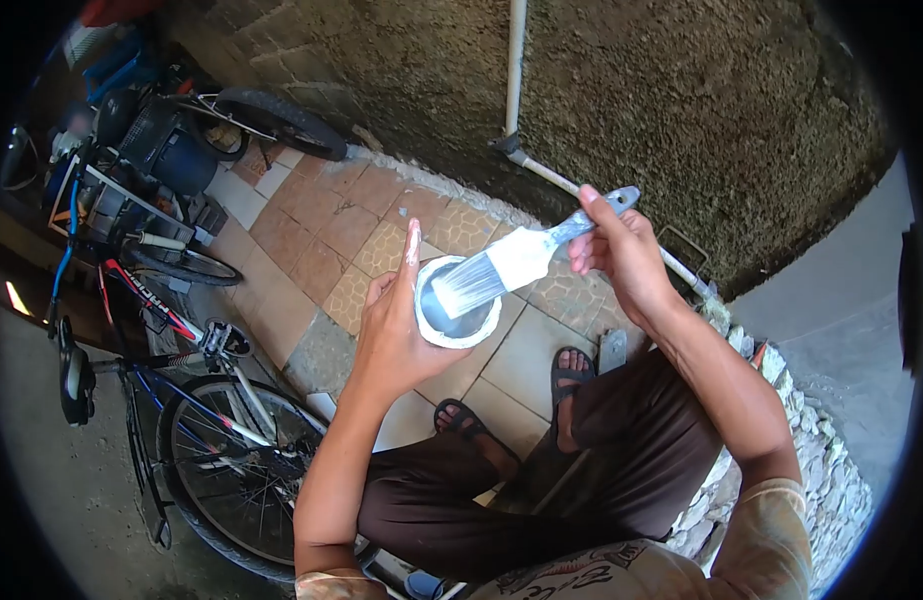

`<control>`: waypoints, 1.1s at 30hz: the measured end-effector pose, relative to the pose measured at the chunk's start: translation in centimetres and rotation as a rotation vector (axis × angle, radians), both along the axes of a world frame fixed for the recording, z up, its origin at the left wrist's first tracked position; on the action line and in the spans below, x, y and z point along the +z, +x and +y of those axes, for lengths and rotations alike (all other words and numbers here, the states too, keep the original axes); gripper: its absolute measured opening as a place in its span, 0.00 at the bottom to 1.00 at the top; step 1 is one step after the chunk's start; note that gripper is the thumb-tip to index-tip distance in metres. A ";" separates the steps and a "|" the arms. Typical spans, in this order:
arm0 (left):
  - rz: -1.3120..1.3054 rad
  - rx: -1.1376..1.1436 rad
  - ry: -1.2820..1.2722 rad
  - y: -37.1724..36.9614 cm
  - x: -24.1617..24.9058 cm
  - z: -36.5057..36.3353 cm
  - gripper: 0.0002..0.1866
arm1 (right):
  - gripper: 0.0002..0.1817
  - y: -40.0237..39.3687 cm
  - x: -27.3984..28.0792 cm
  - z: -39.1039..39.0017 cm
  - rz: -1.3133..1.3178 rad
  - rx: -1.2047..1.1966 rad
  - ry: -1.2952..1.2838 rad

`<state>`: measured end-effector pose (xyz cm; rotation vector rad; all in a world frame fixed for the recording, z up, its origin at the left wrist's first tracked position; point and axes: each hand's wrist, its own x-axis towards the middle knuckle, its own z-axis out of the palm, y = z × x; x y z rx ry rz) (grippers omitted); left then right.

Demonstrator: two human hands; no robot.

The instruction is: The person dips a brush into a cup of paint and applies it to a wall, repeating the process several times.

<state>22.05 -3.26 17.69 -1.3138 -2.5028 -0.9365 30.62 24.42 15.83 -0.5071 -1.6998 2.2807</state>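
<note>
A small round tub (428, 322) with white smears on its rim is held in my left hand (391, 325), the fingers wrapped round its side and one whitened finger pointing up. My right hand (621, 250) grips the grey handle of a paintbrush (521, 258). The brush slants down to the left, its ferrule coated in white. Its wet, white bristles are over the tub's opening; whether they touch the inside cannot be made out.
A bicycle (171, 330) stands at the left, near crates and a dark bin (181, 160). Behind the tiled floor (321, 235) rises a rough wall (681, 90) with a white pipe (516, 70). Rough stonework (801, 450) lies at the right.
</note>
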 end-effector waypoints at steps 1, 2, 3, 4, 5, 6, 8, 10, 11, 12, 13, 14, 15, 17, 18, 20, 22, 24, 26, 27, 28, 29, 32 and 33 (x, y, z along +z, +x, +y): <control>0.020 0.010 -0.012 0.0 -0.1 -0.2 0.73 | 0.31 0.0 0.1 0.4 0.022 -0.011 0.000; 0.024 0.014 -0.007 0.0 -0.2 -0.4 0.73 | 0.31 0.1 0.2 0.7 0.027 -0.008 0.004; 0.021 0.021 0.005 -0.2 -0.3 -0.4 0.73 | 0.30 0.2 0.5 1.0 0.051 -0.026 -0.025; 0.020 0.023 0.018 -0.4 -0.4 -0.4 0.73 | 0.30 0.3 0.8 1.3 0.077 -0.050 -0.053; 0.028 0.011 0.028 -0.8 -0.8 -0.5 0.73 | 0.30 0.4 1.0 1.5 0.084 -0.067 -0.065; 0.008 0.017 0.041 -1.2 -1.4 -0.8 0.73 | 0.30 0.4 0.8 2.1 0.069 -0.069 -0.056; -0.119 -0.003 0.116 -1.4 -2.0 -0.5 0.72 | 0.26 0.7 1.8 1.8 0.008 -0.153 -0.114; -0.203 -0.063 0.154 -1.2 -2.6 -0.6 0.70 | 0.27 0.4 1.4 2.5 0.073 -0.131 -0.224; -0.184 -0.077 0.181 -0.9 -3.0 -0.5 0.70 | 0.30 0.5 1.1 3.1 0.080 -0.144 -0.224; -0.411 -0.098 0.266 -0.7 -3.4 0.0 0.71 | 0.31 0.5 0.8 4.2 0.098 -0.141 -0.245; -0.381 -0.113 0.222 -0.7 -3.2 0.3 0.71 | 0.30 0.8 0.9 5.0 0.165 -0.154 -0.262; -0.400 -0.107 0.199 -0.5 -3.2 0.3 0.71 | 0.28 1.2 0.9 5.8 0.203 -0.186 -0.266; -0.408 -0.080 0.173 -0.5 -3.2 0.4 0.71 | 0.28 1.4 0.5 6.8 0.239 -0.199 -0.274; -0.303 -0.117 0.208 0.1 -3.5 0.3 0.71 | 0.28 3.0 0.8 7.0 0.303 -0.258 -0.290; -0.218 -0.088 0.226 0.3 -3.5 -0.1 0.71 | 0.27 3.6 0.8 7.1 0.312 -0.280 -0.312; -0.239 -0.101 0.231 0.1 -3.6 0.0 0.71 | 0.27 5.0 0.3 7.8 0.323 -0.323 -0.331; -0.270 -0.109 0.237 0.1 -3.3 0.5 0.71 | 0.31 6.7 -0.4 8.6 0.348 -0.384 -0.334; -0.346 -0.147 0.223 0.2 -2.8 0.9 0.71 | 0.30 9.0 -1.2 9.5 0.337 -0.465 -0.343; -0.223 -0.139 0.240 -0.8 -4.1 0.6 0.71 | 0.28 12.1 -1.9 9.4 0.372 -0.615 -0.375; -0.251 -0.145 0.240 -0.9 -4.2 0.5 0.71 | 0.27 14.0 -2.1 9.1 0.362 -0.677 -0.394; -0.280 -0.152 0.238 -1.0 -4.1 0.3 0.71 | 0.27 16.2 -2.3 8.8 0.350 -0.740 -0.414; -0.287 -0.159 0.232 -1.1 -4.0 0.1 0.71 | 0.26 18.7 -2.9 8.9 0.326 -0.769 -0.388; -0.294 -0.153 0.242 -1.3 -4.0 -0.4 0.71 | 0.23 25.9 -4.0 10.0 0.226 -0.900 -0.271; -0.294 -0.158 0.251 -1.7 -4.5 -0.7 0.71 | 0.23 28.0 -3.6 10.3 0.217 -0.928 -0.207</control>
